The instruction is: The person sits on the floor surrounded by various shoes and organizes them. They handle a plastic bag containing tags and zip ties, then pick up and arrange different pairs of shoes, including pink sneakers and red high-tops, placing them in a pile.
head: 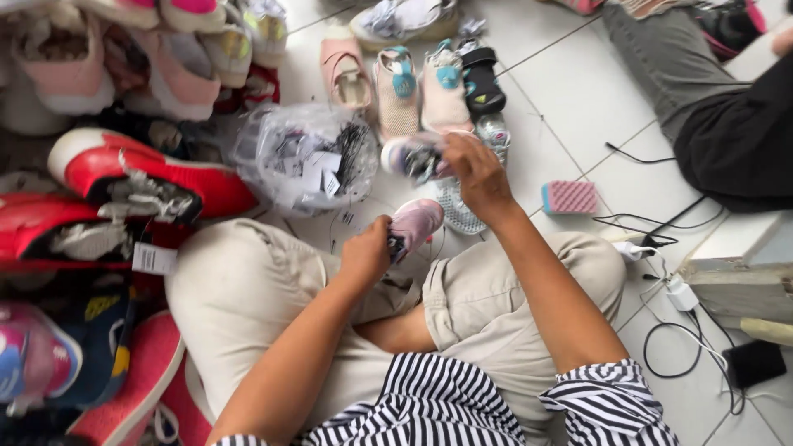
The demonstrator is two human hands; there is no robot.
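A pink shoe (415,223) is gripped by the clenched fingers of the left hand (368,252) above the knees. Farther out, a blurred shoe (413,157) is grasped by the right hand (479,177), beside a plastic bag (301,157) on the floor (578,99).

A clear plastic bag (304,157) sits on the tiled floor just beyond the person's knees, bulging and crumpled, and holds a heap of small white paper tags with black strings. A white rectangular tag (154,258) with fine dark print hangs from the red shoe at the left, lying against the edge of the beige trouser leg. At the lower right, a small black device with a dark screen (753,362) lies flat on the floor among black and white cables; its screen is unlit.
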